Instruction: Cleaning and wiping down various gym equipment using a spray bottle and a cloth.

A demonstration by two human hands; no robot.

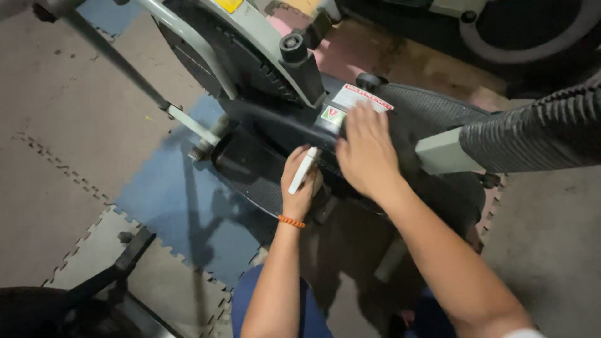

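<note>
**Exercise machine, two hands at its black housing, foam-tile floor**

1. Floor (69, 144): interlocking foam tiles, grey with one blue tile (169, 206) and pinkish ones further off. Toothed tile edges run left of and below the left hand. Widest open room lies to the left of the left hand; a second bare grey stretch sits to the right of the right forearm.

2. Exercise machine (269, 119): black housing with pale grey frame members, directly under and beyond both hands. A grey rod (113, 59) slants away up-left from the left hand. A black perforated cover (432, 109) lies just right of the right hand.

3. Ribbed black bar (538, 134) with a grey square end, just right of the right hand, crowding that side.

4. Black foot piece (125, 260) on the floor, well below-left of the left hand.

5. Right hand (366, 153): flat, fingers spread, palm down on the housing, gripping nothing; fingertips blurred.

6. Left hand (299, 184): curled closed around a white stick-shaped tool, an orange band (291, 221) at the wrist.

7. White stick-shaped tool (303, 170): inside the left fist, upper end poking out toward the housing, just left of the right hand, almost touching it.

8. Labels (360, 98): white-and-red, at the right fingertips; a smaller one beside it.
</note>
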